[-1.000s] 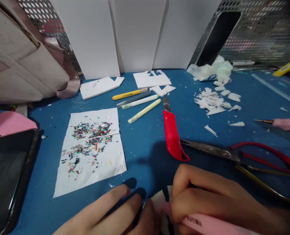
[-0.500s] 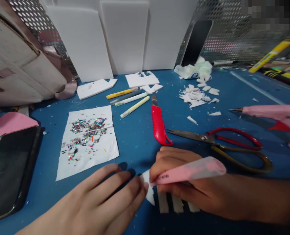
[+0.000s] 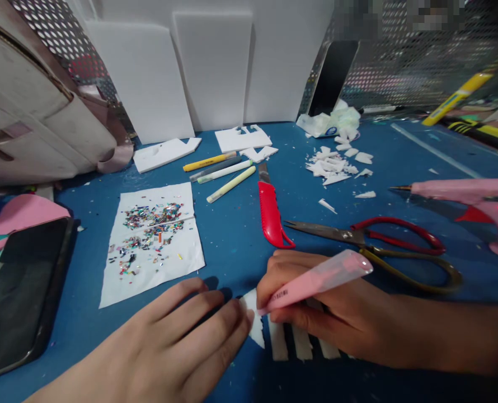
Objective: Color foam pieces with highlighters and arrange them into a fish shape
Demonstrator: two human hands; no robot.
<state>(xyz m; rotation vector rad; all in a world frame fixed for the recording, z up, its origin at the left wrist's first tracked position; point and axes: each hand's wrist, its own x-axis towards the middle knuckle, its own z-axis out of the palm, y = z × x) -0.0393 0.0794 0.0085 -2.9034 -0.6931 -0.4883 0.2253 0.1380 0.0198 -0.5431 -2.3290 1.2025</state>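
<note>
My right hand (image 3: 337,322) is closed around a pink marker (image 3: 316,282), whose back end slants up to the right. The marker's tip is hidden behind my fingers, close to a small white foam-like piece (image 3: 255,330) with a jagged right edge. Resting flat with fingers stretched out, my left hand (image 3: 182,341) touches the left side of that piece with its fingertips. Several pale strips (image 3: 279,341) lie side by side on the blue table, partly under my right hand. Just beyond that hand are a red utility knife (image 3: 271,212) with its blade out and scissors (image 3: 362,238).
A paper sheet (image 3: 114,280) with colourful beads and a phone (image 3: 22,291) lie left. Several markers (image 3: 232,184) and white scraps (image 3: 330,165) are farther back. A pink glue gun (image 3: 463,190) lies right. White boards (image 3: 213,73) and a bag (image 3: 31,112) stand behind.
The marker has tipped, its back end shifting left and slightly up, and my right hand has moved slightly, showing more of the strips. My left hand stays on the white piece.
</note>
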